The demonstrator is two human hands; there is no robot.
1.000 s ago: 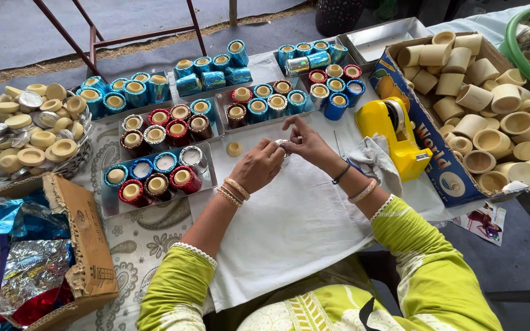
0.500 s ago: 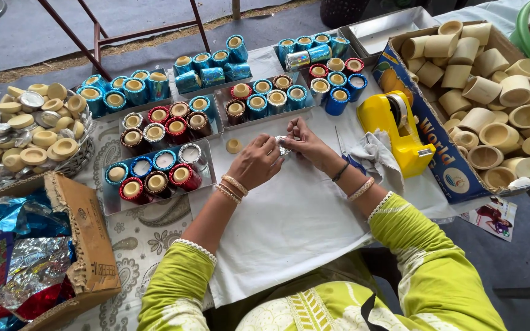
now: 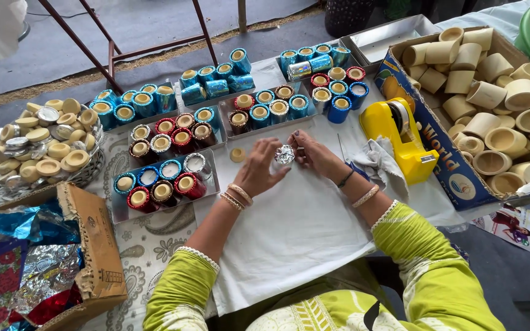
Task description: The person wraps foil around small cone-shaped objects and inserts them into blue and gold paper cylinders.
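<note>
Item: small round piece in crinkled silver foil (image 3: 284, 154), partly hidden by your fingers. Your left hand (image 3: 259, 173) and right hand (image 3: 315, 154) pinch it from both sides above the white cloth (image 3: 302, 227). Just beside: a bare tan disc (image 3: 237, 154); a glossy yellow tape dispenser (image 3: 400, 138).

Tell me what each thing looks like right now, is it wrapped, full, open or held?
Silver foil piece: crumpled, held between both hands.
Left hand: fingers on the foil piece.
Right hand: fingers on the foil piece.
Yellow tape dispenser: upright on the white cloth, untouched.
Cardboard box: open, full of plain cups.
Metal trays: holding foil-wrapped cups.
Wire basket: heaped with round lids.
</note>
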